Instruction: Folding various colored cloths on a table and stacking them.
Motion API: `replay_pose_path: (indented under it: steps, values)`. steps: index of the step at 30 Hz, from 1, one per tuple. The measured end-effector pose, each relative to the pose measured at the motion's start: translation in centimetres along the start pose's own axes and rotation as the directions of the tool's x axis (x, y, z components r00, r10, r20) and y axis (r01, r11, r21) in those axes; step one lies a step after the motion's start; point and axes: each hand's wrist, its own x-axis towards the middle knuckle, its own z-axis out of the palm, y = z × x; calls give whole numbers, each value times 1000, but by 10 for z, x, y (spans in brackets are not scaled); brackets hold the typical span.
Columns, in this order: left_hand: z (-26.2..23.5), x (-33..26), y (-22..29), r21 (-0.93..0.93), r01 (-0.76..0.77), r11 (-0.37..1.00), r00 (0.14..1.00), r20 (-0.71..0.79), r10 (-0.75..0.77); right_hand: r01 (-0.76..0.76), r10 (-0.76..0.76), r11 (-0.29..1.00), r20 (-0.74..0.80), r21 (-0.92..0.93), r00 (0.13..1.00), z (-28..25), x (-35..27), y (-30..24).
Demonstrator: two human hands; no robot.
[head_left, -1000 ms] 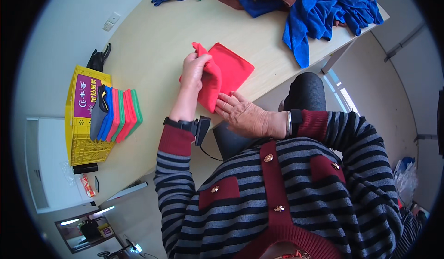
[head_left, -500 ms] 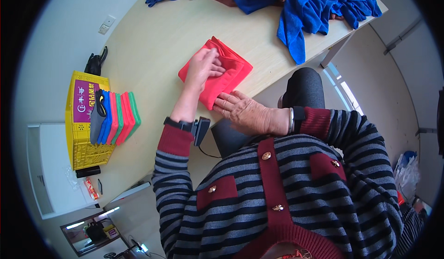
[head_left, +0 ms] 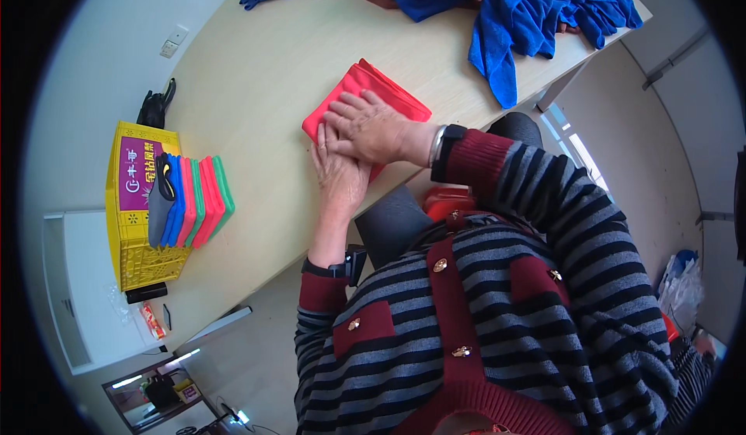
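Observation:
A red cloth (head_left: pixel 365 85), folded into a small rectangle, lies on the light wooden table (head_left: pixel 287 54) near its front edge. My right hand (head_left: pixel 371 126) rests flat on the cloth with its fingers spread. My left hand (head_left: pixel 339 174) lies just below it, palm down on the cloth's near edge, partly under the right hand's fingers. Neither hand grips anything.
A yellow plastic crate (head_left: pixel 132 210) at the table's left end holds a row of folded cloths (head_left: pixel 190 202) in grey, blue, red and green. A heap of loose blue, green and brown cloths (head_left: pixel 497 0) lies at the far right. A black object (head_left: pixel 155 107) sits behind the crate.
The red cloth has been folded smaller. My right hand has moved from the table edge onto the cloth, and my left hand has slid back toward me.

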Motion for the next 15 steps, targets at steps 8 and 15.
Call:
replay_pose_path:
  steps: [8, 15]
  values:
    - [-6, -12, 2, 103, 116, 988, 991, 62, -123, -183, 189, 973, 31, -140, 981, -17, -7, 49]
    - [-19, 1, -10, 35, 183, 982, 982, 44, -185, -247, 232, 939, -88, -239, 969, -28, -5, 47]
